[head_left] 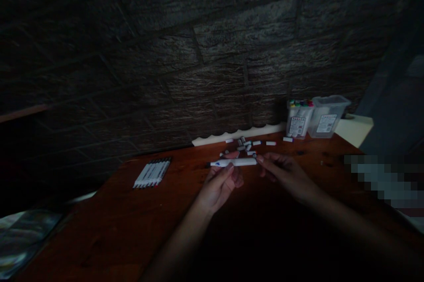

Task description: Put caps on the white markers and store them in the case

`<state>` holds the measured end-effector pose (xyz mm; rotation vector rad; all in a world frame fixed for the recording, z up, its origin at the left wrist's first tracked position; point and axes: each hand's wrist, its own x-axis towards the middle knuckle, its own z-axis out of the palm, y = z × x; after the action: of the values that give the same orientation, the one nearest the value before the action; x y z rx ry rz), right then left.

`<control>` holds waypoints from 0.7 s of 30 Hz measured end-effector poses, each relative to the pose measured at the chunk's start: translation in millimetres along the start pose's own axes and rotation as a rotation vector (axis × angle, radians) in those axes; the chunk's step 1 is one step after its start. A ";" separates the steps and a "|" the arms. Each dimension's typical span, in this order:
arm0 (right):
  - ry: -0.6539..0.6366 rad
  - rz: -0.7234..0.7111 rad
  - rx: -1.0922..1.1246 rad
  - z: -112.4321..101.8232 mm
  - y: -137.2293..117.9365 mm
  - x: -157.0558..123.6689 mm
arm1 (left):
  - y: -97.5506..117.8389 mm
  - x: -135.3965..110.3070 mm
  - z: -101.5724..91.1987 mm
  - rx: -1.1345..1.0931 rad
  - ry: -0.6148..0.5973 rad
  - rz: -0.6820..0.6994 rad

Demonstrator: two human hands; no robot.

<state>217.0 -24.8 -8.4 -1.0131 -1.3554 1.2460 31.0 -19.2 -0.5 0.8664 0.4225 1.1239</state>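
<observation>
A white marker with a dark left tip and a small blue mark lies level above the table. My left hand is closed around its middle, thumb in front. At the marker's right end, the thumb and fingers of my right hand are pinched together; whether they grip a separate cap there is too dark to tell. Behind the marker, several short white marker caps with coloured ends lie loose, some heaped together. To the left, a row of white markers lies side by side.
Against the stone-block wall stands a clear plastic box of colour-tipped markers, beside a second clear box. A pale scalloped strip runs along the back edge of the brown wooden table. The light is dim.
</observation>
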 end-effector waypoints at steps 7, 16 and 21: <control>-0.007 -0.011 -0.009 0.1 -0.7 0.2 | -0.5 -1.4 0.0 -0.006 0.010 0.007; 0.001 -0.012 0.009 0.4 0.2 0.5 | -0.2 -0.2 0.2 -0.008 0.012 0.007; 0.030 -0.032 0.060 0.7 2.7 1.5 | -0.4 -0.4 0.9 -0.015 0.020 0.013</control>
<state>216.0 -23.1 -10.9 -0.9608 -1.2988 1.2362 31.7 -20.0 -0.4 0.8464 0.4244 1.1471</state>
